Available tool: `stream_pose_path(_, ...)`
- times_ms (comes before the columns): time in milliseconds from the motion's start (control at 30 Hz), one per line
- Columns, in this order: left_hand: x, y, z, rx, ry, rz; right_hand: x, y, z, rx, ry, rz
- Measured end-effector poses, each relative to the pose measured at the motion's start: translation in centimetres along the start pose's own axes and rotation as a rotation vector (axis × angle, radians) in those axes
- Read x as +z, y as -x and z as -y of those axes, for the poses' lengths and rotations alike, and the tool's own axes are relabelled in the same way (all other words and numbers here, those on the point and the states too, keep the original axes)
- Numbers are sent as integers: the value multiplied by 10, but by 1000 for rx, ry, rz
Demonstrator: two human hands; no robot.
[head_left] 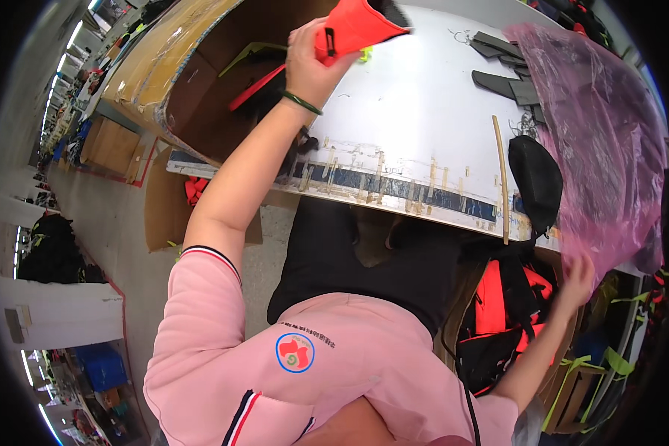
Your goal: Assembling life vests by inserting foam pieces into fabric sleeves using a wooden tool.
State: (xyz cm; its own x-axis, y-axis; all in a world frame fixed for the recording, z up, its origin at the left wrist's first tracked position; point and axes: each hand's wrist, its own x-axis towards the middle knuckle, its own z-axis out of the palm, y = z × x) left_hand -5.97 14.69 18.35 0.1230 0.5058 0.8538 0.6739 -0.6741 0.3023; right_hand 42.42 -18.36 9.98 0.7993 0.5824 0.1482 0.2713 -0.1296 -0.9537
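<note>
My left hand (310, 63) is raised over the far left of the white table (409, 104), closed around a bright orange-red fabric piece (357, 31) with a black edge and a small black slot. What exactly the piece is, I cannot tell. At the right, my right hand (578, 281) is at the lower corner of a translucent pink plastic bag (591, 141), its fingers closed on the plastic. Beside that bag, a black fabric pouch (537, 181) hangs over the table's near edge.
A large open cardboard box (201, 104) lies on the left side of the table. Dark flat pieces (492, 84) and a thin wooden strip (501, 178) lie to the right. Below the edge, a carton holds red and black bags (490, 305). Yellow-green straps (580, 372) hang at right.
</note>
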Motion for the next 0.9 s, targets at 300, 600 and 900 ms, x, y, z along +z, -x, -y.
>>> stream_pose_path(300,45,126,-89,18,412,287,232,84,105,177,-555,1058)
stream_pose_path(600,-12,233,-101,-692,818,810,275,133,38,-478,-9,978)
stream_pose_path(900,-16,127,-125,-705,1379,394,273,131,145,-966,-127,388)
